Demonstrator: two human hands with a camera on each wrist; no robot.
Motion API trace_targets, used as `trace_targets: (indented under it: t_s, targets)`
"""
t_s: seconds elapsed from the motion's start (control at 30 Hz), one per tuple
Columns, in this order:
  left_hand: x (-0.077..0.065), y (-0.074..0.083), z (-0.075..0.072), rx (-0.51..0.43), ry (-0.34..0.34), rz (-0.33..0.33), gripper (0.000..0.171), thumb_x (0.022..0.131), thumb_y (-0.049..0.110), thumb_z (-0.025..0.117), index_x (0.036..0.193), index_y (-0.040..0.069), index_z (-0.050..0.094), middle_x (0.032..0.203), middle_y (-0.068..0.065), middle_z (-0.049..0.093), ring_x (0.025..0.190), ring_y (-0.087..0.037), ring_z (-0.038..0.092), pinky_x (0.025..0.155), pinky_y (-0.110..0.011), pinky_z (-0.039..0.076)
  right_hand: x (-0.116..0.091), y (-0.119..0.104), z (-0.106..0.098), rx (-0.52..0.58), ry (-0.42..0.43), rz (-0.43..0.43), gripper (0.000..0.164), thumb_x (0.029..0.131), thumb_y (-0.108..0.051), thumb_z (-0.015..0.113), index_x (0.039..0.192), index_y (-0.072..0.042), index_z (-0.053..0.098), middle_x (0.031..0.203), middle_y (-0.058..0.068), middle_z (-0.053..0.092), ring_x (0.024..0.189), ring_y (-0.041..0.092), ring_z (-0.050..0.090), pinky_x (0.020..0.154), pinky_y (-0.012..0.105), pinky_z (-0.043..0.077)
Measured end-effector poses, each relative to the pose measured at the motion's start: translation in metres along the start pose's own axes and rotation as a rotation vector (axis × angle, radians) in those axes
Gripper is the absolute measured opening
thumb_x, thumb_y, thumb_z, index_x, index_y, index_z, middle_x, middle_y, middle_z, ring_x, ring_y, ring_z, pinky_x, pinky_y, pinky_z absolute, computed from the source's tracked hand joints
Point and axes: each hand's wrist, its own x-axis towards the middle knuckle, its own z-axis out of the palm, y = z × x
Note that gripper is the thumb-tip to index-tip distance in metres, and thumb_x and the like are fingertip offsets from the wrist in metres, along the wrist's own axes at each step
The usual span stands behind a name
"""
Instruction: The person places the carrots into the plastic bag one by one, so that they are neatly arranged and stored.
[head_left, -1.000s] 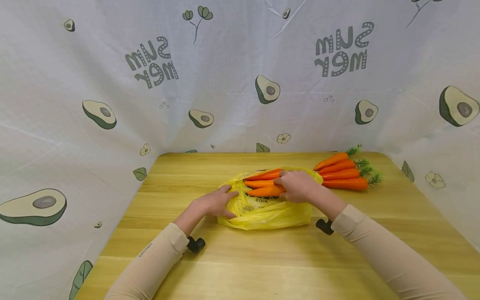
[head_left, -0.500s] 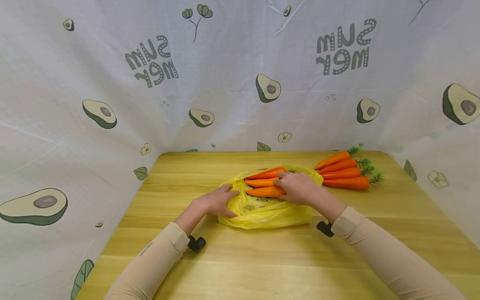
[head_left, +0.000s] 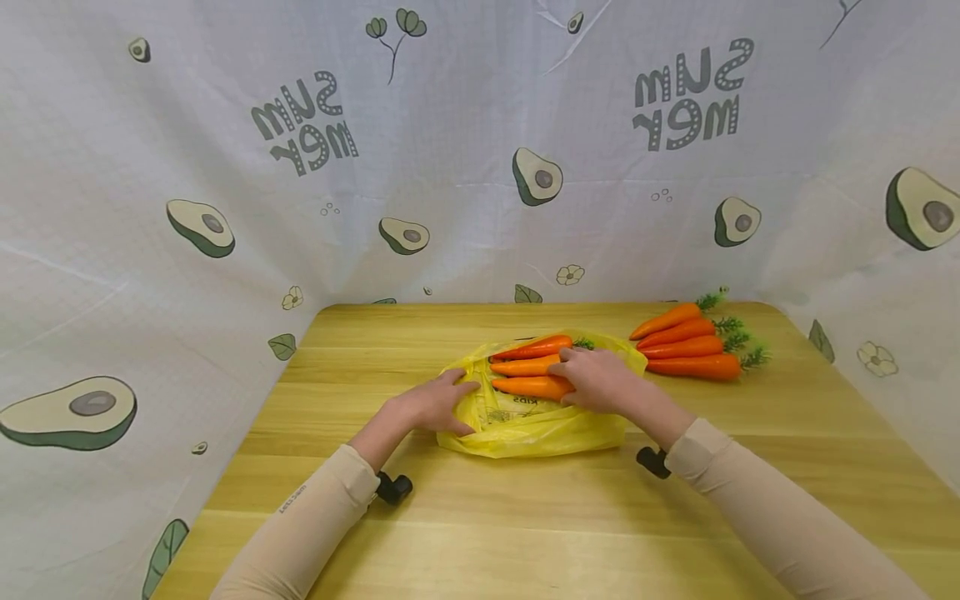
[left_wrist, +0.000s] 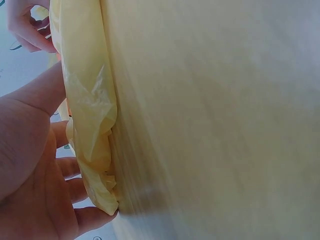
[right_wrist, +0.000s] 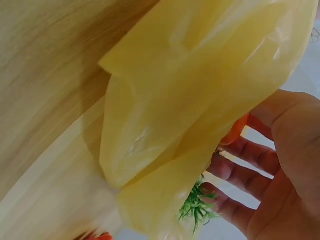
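Observation:
A yellow plastic bag [head_left: 540, 437] lies spread on the table, with 3 orange carrots inside. My left hand [head_left: 431, 404] rests at the bag's left end, its fingers spread against the plastic; the left wrist view shows the fingers [left_wrist: 76, 189] extended along the bag's edge. Over the bag's right part, my right hand [head_left: 603, 382] touches the nearest carrot [head_left: 531, 386] and the middle carrot [head_left: 525, 367]. Its fingers [right_wrist: 245, 177] look loose and spread in the right wrist view, beside green carrot leaves [right_wrist: 196, 206]; the bag hides the thumb. The farthest carrot [head_left: 532, 348] lies beyond that hand.
Several carrots with green tops, one of them the front carrot [head_left: 697, 367], lie side by side right of the bag. The wooden table [head_left: 480, 533] meets a white cloth [head_left: 465, 167] printed with avocados at the back.
My right hand has loosened and shifted slightly down and right. The nearest carrot now lies flatter in the bag, and the farthest carrot's green top shows. My left hand stays in place.

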Motion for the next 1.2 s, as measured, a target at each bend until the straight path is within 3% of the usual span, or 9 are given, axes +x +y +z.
trace_targets:
  t_s: [0.17,0.4,0.63,0.8,1.03,1.2]
  targets:
    - [-0.001,0.001,0.0,-0.015,-0.003,-0.008,0.082,0.09,0.046,0.074,0.158,0.018,0.036,0.167,-0.017,0.018,0.15,-0.036,0.03,0.118,-0.049,0.034,-0.003,0.006,0.002,0.059,0.021,0.015,0.052,0.08,-0.038,0.085,0.124,-0.014,0.071,0.107,0.008,0.065,0.085,0.023,0.064,0.071,0.042,0.056]
    - [-0.001,0.0,0.0,-0.004,0.0,-0.008,0.082,0.09,0.047,0.073,0.158,0.018,0.036,0.167,-0.017,0.018,0.15,-0.036,0.03,0.118,-0.049,0.034,-0.008,0.012,-0.002,0.128,0.003,0.043,0.052,0.081,-0.034,0.085,0.126,-0.012,0.071,0.116,0.012,0.068,0.093,0.026,0.067,0.078,0.045,0.058]
    - [-0.001,-0.001,0.0,-0.01,-0.002,-0.011,0.082,0.09,0.047,0.073,0.157,0.018,0.036,0.167,-0.017,0.018,0.15,-0.036,0.03,0.118,-0.049,0.034,-0.007,0.013,0.0,0.146,0.024,0.039,0.047,0.081,-0.034,0.085,0.12,-0.011,0.073,0.101,0.004,0.067,0.082,0.018,0.062,0.074,0.039,0.057]
    - [0.0,-0.001,0.0,-0.016,-0.003,-0.014,0.082,0.09,0.047,0.074,0.157,0.019,0.037,0.167,-0.016,0.018,0.151,-0.035,0.029,0.118,-0.049,0.033,-0.007,0.013,0.002,0.137,0.012,0.05,0.047,0.081,-0.034,0.085,0.121,-0.01,0.073,0.102,0.005,0.068,0.082,0.018,0.062,0.075,0.04,0.057]
    - [-0.001,0.0,0.0,-0.021,-0.006,-0.02,0.081,0.09,0.046,0.074,0.157,0.019,0.037,0.167,-0.016,0.018,0.151,-0.035,0.028,0.119,-0.049,0.033,-0.008,0.013,0.0,0.145,0.02,0.043,0.046,0.082,-0.034,0.084,0.12,-0.011,0.073,0.106,0.006,0.069,0.085,0.02,0.063,0.079,0.043,0.057]
    - [-0.001,0.001,0.0,-0.012,-0.006,-0.018,0.082,0.09,0.047,0.073,0.158,0.019,0.036,0.167,-0.016,0.018,0.151,-0.035,0.028,0.119,-0.049,0.032,-0.01,0.013,-0.006,0.209,0.036,0.045,0.045,0.081,-0.032,0.085,0.119,-0.01,0.074,0.11,0.007,0.07,0.093,0.024,0.065,0.085,0.046,0.056]
